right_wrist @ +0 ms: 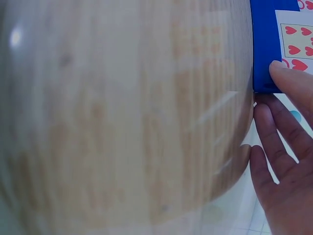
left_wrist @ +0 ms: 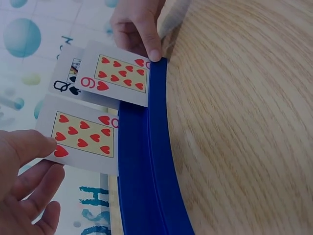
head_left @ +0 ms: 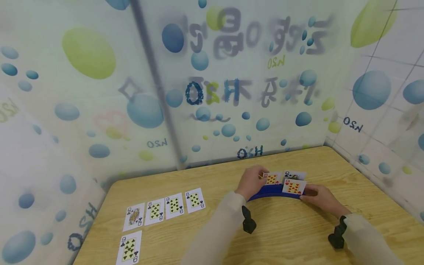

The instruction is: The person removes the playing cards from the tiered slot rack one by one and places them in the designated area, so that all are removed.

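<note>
A curved blue card holder (head_left: 269, 192) stands on the table. My left hand (head_left: 252, 181) pinches an eight of hearts (left_wrist: 80, 137) between thumb and fingers, its lower edge at the holder's rear slot. Beside it, the nine of hearts (head_left: 294, 187) stands in the front slot and partly covers the queen of spades (head_left: 296, 176) behind. At the holder's right end, my right hand (head_left: 322, 198) grips the blue plastic, thumb (right_wrist: 288, 78) on the front face close to the nine and the other fingers behind.
To the left on the wooden table (head_left: 218, 209) lie several face-up cards: a queen (head_left: 134, 217), a black eight (head_left: 154, 211), a nine (head_left: 174, 205) and another eight (head_left: 195, 200) in a row, with a nine of clubs (head_left: 129, 248) below. A patterned curtain (head_left: 212, 129) hangs behind.
</note>
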`<state>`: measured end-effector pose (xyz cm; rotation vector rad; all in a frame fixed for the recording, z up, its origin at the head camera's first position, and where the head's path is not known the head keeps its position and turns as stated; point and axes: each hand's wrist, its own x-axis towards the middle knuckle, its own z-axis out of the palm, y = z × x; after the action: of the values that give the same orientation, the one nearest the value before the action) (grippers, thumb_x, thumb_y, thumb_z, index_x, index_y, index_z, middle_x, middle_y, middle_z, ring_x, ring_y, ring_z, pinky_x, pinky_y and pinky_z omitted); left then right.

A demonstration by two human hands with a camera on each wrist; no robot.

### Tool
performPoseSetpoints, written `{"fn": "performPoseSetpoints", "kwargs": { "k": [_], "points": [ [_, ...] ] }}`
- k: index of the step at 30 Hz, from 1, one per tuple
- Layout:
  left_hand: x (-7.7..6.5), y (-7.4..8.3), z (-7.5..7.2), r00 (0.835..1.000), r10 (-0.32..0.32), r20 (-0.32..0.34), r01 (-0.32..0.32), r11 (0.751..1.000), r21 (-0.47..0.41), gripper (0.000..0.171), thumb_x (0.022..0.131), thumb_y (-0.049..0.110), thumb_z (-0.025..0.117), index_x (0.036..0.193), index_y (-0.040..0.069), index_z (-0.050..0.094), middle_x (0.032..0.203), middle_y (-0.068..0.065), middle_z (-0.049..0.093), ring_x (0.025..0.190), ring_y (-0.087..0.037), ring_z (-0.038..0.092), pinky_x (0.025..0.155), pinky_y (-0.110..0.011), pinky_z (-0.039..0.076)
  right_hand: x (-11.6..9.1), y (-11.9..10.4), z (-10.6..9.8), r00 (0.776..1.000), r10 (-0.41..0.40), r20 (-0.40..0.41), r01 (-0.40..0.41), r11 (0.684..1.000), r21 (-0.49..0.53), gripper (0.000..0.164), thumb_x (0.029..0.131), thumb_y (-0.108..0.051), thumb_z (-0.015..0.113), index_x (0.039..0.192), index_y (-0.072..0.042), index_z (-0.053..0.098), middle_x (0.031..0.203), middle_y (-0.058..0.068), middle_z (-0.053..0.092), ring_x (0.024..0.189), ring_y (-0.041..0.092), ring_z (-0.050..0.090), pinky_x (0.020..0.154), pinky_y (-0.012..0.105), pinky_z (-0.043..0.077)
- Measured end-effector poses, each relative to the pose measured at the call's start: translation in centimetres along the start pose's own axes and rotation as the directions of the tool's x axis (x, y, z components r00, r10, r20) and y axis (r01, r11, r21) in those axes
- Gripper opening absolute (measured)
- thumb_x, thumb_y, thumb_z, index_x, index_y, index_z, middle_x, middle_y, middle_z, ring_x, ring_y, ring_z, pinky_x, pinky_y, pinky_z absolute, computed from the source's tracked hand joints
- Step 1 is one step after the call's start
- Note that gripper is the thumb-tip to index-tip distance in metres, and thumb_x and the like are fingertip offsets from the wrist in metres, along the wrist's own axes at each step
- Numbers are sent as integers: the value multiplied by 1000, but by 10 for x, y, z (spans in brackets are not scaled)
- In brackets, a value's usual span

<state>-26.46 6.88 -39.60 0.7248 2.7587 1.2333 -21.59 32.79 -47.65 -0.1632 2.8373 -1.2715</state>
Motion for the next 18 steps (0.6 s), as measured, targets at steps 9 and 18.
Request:
{"fn": "performPoseSetpoints", "kwargs": {
  "k": [9,18],
  "points": [
    [-1,2,2,998,10,-58,-10,1000,8,9,87,12,63,93,11,70,81,8,62,69,-4,52,64,-19,45,-1,1,1,1000,-22,-19,22,1000,-8,48,83,-22,68,115,12,55,103,21,63,95,32,59,77,42,48],
    [-3,-2,-6,994,76,-78,-68,992,102,7,84,12,67,86,10,73,75,7,65,62,-2,52,58,-17,43,-1,1,1,1000,-17,-23,16,1000,-21,49,83,-23,68,115,11,56,104,21,63,96,32,59,79,43,47]
  ]
}}
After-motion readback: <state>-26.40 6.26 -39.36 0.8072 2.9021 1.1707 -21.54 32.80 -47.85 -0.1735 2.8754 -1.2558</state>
